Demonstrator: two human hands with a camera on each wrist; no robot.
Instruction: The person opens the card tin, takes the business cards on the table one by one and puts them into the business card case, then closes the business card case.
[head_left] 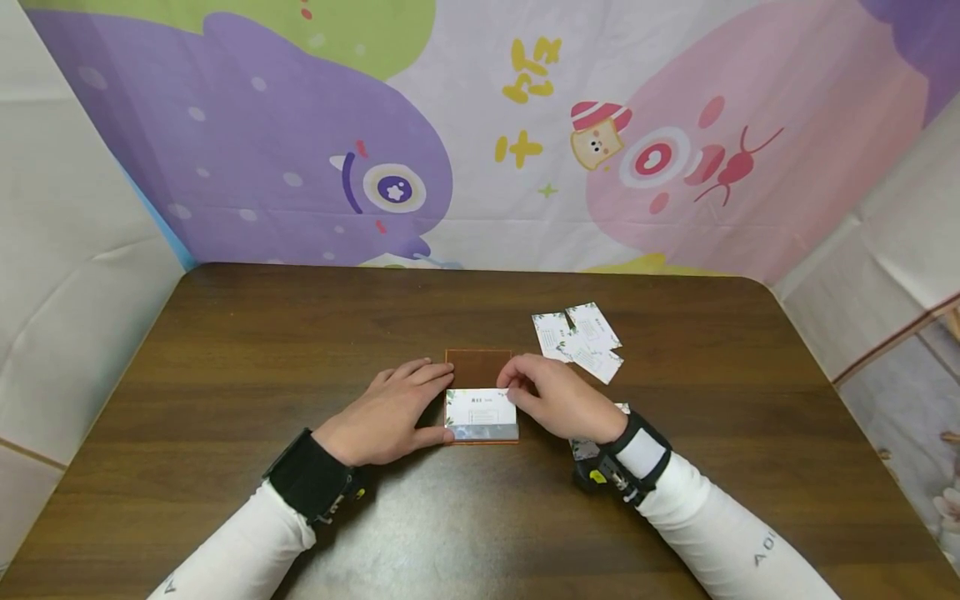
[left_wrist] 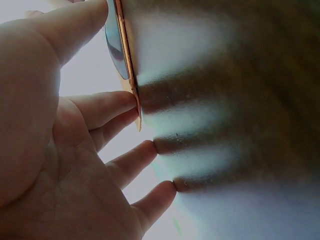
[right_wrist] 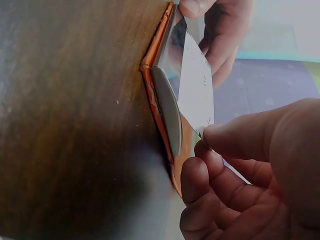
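Observation:
An open card holder with a brown flap (head_left: pixel 476 367) lies on the table in the head view, its metal tray (right_wrist: pixel 167 105) seen edge-on in the right wrist view. A white business card (head_left: pixel 480 407) with printed leaves sits partly in the tray, tilted up. My right hand (head_left: pixel 562 396) pinches the card's right corner between thumb and finger. On the holder's left side, my left hand (head_left: pixel 382 412) rests with fingers spread; its thumb is at the front edge. In the left wrist view, a finger (left_wrist: pixel 120 102) touches the flap edge, while others reach the table.
Several white cards (head_left: pixel 553 333) lie overlapping behind my right hand. Another patterned card (head_left: pixel 583 450) shows partly beneath the right wrist. A printed cartoon cloth (head_left: pixel 487 208) hangs behind the brown wooden table (head_left: pixel 300 325).

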